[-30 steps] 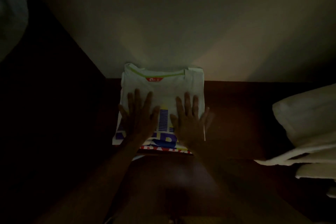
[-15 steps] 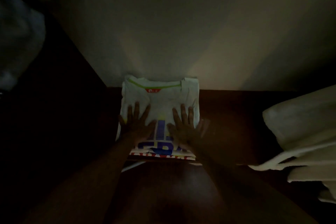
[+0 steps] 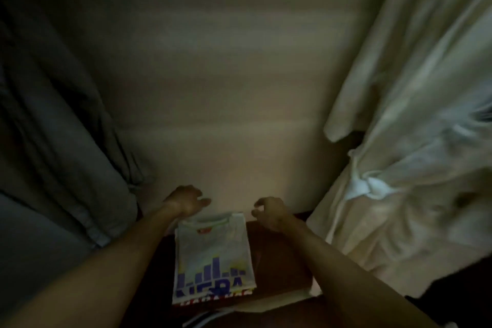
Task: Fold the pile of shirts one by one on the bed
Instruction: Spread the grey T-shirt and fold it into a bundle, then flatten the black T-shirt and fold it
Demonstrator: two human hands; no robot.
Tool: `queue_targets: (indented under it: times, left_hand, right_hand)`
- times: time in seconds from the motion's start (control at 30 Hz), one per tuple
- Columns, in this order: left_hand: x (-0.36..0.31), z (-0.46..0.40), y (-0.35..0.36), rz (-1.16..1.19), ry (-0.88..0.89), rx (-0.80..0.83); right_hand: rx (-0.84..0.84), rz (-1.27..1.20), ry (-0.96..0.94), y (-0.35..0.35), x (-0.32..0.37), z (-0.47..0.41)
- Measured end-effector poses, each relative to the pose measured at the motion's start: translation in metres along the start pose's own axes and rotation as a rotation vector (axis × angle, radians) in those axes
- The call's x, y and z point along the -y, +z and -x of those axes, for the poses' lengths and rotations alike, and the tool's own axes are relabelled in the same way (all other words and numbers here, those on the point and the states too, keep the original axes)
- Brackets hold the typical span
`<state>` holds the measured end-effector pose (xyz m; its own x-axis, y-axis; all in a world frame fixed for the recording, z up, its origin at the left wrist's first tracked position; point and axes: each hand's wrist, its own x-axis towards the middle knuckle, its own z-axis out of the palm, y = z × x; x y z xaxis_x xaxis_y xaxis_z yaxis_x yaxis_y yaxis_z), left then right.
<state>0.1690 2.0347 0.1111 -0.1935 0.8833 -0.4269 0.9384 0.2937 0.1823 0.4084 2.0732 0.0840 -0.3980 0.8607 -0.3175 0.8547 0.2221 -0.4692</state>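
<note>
A folded white shirt (image 3: 213,255) with a blue and yellow print and a red neck label lies on a dark reddish surface at the bottom middle. My left hand (image 3: 185,200) hovers just beyond the shirt's far left corner, fingers loosely curled, holding nothing. Off the shirt's far right corner is my right hand (image 3: 269,210), fingers loosely curled and also without anything in it. Neither hand touches the shirt. A loose pile of pale cloth (image 3: 399,194) with a white knot lies to the right.
The pale bed sheet (image 3: 226,88) stretches ahead of the hands. A grey-blue bundle of fabric (image 3: 53,154) lies along the left side. The scene is dim and blurred.
Both hands have lifted off the folded shirt and moved forward past its collar edge. The head has tilted up, bringing the bed, the grey fabric and the pale cloth pile into view.
</note>
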Motion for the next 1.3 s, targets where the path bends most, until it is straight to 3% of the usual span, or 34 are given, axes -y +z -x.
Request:
queue_targets:
  times: [0.2, 0.33, 0.6, 0.93, 1.13, 1.3]
  left_hand:
    - [-0.078, 0.149, -0.15, 0.018, 0.245, -0.22]
    - [-0.126, 0.254, -0.199, 0.1, 0.404, -0.277]
    - [-0.233, 0.393, -0.21, 0.11, 0.701, -0.096]
    - [-0.42, 0.602, -0.123, -0.094, 1.126, -0.01]
    - [-0.501, 0.807, -0.018, -0.195, 1.482, 0.113]
    - [-0.532, 1.01, 0.085, -0.301, 1.826, 0.259]
  right_hand:
    - [-0.203, 0.16, -0.025, -0.168, 0.07, 0.151]
    - [-0.374, 0.079, 0.008, -0.238, 0.094, 0.281]
    - [-0.479, -0.043, 0.262, -0.285, 0.077, 0.505]
    - [-0.736, -0.015, 0.624, -0.251, 0.013, 0.821]
    - [-0.885, -0.023, 1.025, -0.172, 0.001, 1.053]
    - [-0.921, -0.025, 1.318, -0.074, 0.04, 1.247]
